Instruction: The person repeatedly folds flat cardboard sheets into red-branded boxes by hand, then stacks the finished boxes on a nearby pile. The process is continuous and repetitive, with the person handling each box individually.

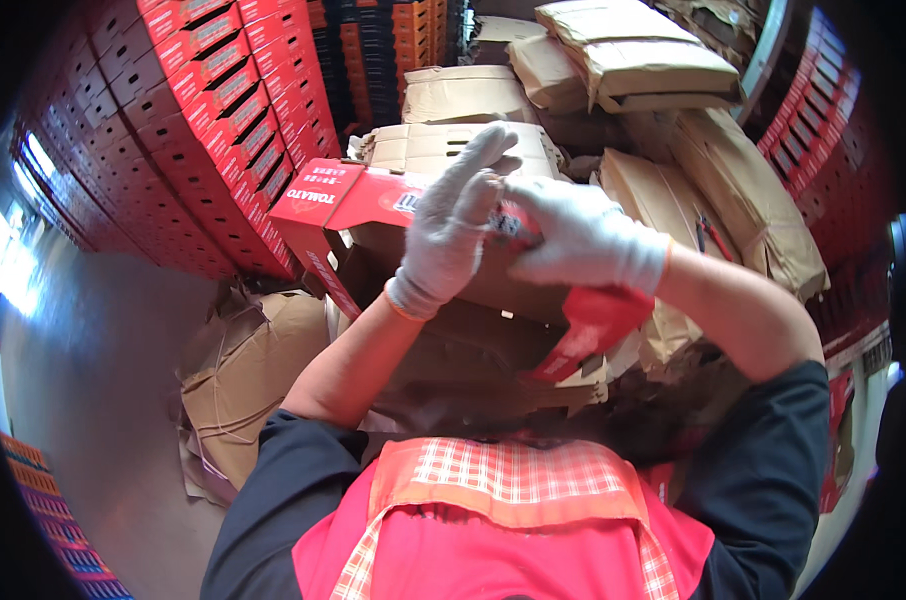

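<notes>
"Under the two hands, what is lying there?"

"A red cardboard box [493,300], its brown inside showing. It lies in front of the person [513,555], and its long axis seems to run crosswise, slanting from upper left to lower right."

"Which hand is nearer to it?"

"Neither by much, since both are above it. The left hand [451,225] is nearer the red left end [316,195]; the right hand [588,235] is nearer the red flap [598,325] on the other side."

"And their pose?"

"The left is raised, fingers straight and close together, pointing up and away, not closed around anything. The right forearm [738,300] slants in from the right, its hand bent toward the left one, fingertips near the left fingers."

"Is the right one pinching something?"

"I can't tell. A red and grey patch [510,226] shows between the hands, but it may just be part of the box."

"What is beyond?"

"Brown paper bundles [668,85], with tall red stacks [218,90] to the left."
</notes>
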Motion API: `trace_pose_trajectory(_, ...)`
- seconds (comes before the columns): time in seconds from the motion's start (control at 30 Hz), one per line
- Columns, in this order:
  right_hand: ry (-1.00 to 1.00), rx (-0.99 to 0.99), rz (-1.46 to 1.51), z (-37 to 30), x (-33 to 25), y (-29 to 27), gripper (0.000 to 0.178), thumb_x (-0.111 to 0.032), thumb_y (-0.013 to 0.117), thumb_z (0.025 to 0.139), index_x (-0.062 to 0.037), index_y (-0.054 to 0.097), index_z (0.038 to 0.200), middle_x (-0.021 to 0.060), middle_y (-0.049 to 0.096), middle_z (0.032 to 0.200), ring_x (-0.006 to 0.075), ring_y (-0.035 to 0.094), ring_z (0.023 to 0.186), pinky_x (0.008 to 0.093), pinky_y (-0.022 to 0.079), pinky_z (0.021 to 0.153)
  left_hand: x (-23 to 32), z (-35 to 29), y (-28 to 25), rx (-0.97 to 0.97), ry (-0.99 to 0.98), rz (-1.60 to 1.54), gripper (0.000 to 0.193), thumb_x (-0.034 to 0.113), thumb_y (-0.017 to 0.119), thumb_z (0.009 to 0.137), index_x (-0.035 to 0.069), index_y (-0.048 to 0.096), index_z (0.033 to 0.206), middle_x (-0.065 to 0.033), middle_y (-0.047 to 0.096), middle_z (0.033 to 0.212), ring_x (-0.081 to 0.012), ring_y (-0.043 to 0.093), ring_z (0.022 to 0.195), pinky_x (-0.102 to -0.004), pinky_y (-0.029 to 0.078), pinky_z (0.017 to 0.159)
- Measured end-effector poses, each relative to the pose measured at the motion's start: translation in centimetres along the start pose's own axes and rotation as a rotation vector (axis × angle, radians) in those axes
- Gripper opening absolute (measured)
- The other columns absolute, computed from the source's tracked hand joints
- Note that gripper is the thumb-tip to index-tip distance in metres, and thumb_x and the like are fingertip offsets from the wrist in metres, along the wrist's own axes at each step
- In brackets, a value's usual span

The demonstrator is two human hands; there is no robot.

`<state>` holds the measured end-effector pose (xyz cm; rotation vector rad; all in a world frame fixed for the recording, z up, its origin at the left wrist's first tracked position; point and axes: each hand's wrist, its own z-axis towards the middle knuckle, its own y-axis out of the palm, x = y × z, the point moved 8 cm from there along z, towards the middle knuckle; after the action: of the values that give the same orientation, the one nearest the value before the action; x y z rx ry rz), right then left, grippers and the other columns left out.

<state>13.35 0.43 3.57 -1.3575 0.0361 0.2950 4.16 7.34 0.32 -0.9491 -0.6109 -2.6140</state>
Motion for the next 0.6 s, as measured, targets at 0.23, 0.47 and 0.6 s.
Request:
trace_pose_trajectory(0.23,0.282,0.201,0.831,-2.6,13.3,-2.1,0.067,-0.016,0.075,0.075,0.0075,0.053,0.133,0.0199,0.064,0.124,0.0188,0.062,0.110,0.0304,0.051,0.095,6.7,-11.4,-3.1,-0.092,0.223,1.021,0.042,0.024,0.044,0.103,-0.009,0.062,0.122,-0.0215,0.069,0.112,-0.0319,0.068,0.101,-0.0425,0.051,0.094)
trace_pose_trajectory(0.47,0.605,-0.128,0.657,-11.7,17.7,21.3,0.022,-0.025,0.060,0.093,-0.0098,0.072,0.103,0.0144,0.071,0.099,0.0309,0.069,0.088,0.0380,0.054,0.080,6.7,-7.3,-1.2,-0.134,-0.140,0.656,0.093,0.074,0.055,0.084,-0.007,0.057,0.130,-0.0211,0.057,0.133,-0.0370,0.054,0.124,-0.0477,0.039,0.106)
trace_pose_trajectory(0.6,0.619,0.179,0.835,-13.5,18.6,23.3,0.021,-0.021,0.056,0.097,-0.0093,0.070,0.106,0.0129,0.069,0.100,0.0271,0.067,0.089,0.0329,0.052,0.080,2.0,-4.8,8.3,-0.663,0.111,1.113,0.097,0.049,0.085,0.057,0.001,0.053,0.135,-0.0240,0.052,0.132,-0.0441,0.053,0.117,-0.0508,0.043,0.102)
